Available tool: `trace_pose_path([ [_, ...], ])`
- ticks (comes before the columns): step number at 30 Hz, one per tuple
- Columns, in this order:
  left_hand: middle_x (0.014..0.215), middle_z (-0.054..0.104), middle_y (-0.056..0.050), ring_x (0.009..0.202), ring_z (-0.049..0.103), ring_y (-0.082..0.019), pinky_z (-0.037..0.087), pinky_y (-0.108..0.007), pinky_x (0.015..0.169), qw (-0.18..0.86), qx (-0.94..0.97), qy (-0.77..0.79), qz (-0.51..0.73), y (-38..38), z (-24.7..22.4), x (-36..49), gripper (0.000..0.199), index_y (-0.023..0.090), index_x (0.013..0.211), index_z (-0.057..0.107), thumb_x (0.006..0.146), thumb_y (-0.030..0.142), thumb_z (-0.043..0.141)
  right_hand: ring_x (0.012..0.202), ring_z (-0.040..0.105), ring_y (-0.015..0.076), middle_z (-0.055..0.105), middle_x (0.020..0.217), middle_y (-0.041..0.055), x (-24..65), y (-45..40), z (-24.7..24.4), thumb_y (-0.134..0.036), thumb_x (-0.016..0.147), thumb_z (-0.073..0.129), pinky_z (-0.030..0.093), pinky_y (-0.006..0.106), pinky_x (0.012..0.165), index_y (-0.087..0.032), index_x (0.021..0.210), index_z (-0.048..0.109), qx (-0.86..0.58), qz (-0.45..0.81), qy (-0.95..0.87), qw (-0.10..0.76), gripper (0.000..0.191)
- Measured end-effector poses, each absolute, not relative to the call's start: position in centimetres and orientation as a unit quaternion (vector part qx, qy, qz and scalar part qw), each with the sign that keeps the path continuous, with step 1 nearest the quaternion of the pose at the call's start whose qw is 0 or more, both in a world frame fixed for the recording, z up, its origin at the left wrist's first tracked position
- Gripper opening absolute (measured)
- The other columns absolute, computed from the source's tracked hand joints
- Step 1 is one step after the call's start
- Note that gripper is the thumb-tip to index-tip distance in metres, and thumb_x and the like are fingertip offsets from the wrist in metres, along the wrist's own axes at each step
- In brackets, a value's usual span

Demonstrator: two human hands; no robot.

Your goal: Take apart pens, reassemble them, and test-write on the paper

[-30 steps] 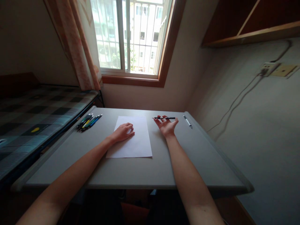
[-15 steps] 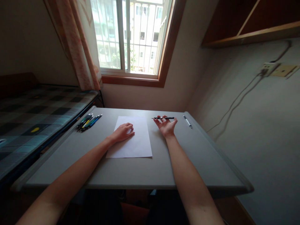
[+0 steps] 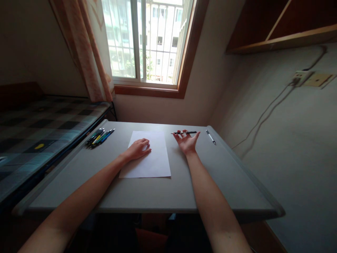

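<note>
A white sheet of paper (image 3: 152,165) lies on the light grey table. My left hand (image 3: 138,149) rests palm down on its left part, fingers loosely bent and thumb apart, with paper showing in the gap between them. To the right of the sheet, my right hand (image 3: 186,142) is turned palm up. Across its fingers lies a black pen (image 3: 191,132), nearly level, its tip pointing left and its other end by the thumb. A white and black pen (image 3: 210,137) lies on the table farther right, apart from that hand.
Several pens (image 3: 98,137) lie in a pile at the table's far left. A bed with a checked cover (image 3: 60,119) stands along the left side. The table (image 3: 147,196) meets a wall with a socket (image 3: 301,78) on the right; a window is beyond its far edge.
The black pen has shifted slightly to the right with the fingers of my right hand, and the thumb has moved a little outward. My left hand and the paper are unchanged.
</note>
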State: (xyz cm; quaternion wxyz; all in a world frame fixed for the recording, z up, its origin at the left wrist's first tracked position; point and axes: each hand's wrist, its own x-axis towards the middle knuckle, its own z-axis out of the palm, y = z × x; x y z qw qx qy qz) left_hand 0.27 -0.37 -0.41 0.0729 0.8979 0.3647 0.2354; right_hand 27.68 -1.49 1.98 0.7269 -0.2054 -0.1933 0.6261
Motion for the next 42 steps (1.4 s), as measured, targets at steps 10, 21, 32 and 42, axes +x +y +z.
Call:
trace_pose_path([
  [10, 0.108, 0.058, -0.007, 0.099, 0.056, -0.021, 0.043, -0.035, 0.089, 0.057, 0.901, 0.363, 0.231, -0.26, -0.56, 0.22, 0.023, 0.02, 0.089, 0.056, 0.081, 0.041, 0.049, 0.067, 0.06, 0.0192, 0.06, 0.078, 0.0055, 27.78, -1.28, 1.86, -0.075, 0.074, 0.024, 0.053, 0.049, 0.076, -0.023, 0.072, 0.048, -0.203, 0.618, -0.183, 0.737, 0.057],
  [21, 0.107, 0.058, -0.007, 0.099, 0.056, -0.021, 0.042, -0.034, 0.089, 0.06, 0.9, 0.365, 0.229, -0.22, -0.56, 0.23, 0.022, 0.021, 0.089, 0.056, 0.081, 0.04, 0.05, 0.064, 0.059, 0.0179, 0.06, 0.075, 0.0041, 27.85, -1.48, 1.98, -0.076, 0.072, 0.024, 0.052, 0.047, 0.079, -0.023, 0.07, 0.047, -0.209, 0.618, -0.178, 0.737, 0.058],
  [32, 0.107, 0.058, -0.007, 0.099, 0.056, -0.021, 0.042, -0.034, 0.089, 0.055, 0.903, 0.361, 0.228, -0.29, -0.56, 0.22, 0.023, 0.02, 0.088, 0.055, 0.081, 0.04, 0.049, 0.063, 0.057, 0.0166, 0.059, 0.074, 0.0029, 27.95, -1.34, 1.74, -0.072, 0.076, 0.024, 0.052, 0.045, 0.078, -0.023, 0.069, 0.047, -0.214, 0.616, -0.185, 0.735, 0.055],
  [42, 0.107, 0.058, -0.007, 0.099, 0.055, -0.021, 0.042, -0.034, 0.089, 0.056, 0.902, 0.361, 0.23, -0.18, -0.62, 0.22, 0.023, 0.02, 0.089, 0.056, 0.081, 0.04, 0.049, 0.065, 0.058, 0.0158, 0.06, 0.08, 0.0026, 27.85, -1.46, 1.91, -0.078, 0.072, 0.021, 0.052, 0.043, 0.076, -0.023, 0.073, 0.047, -0.249, 0.606, -0.202, 0.728, 0.061],
])
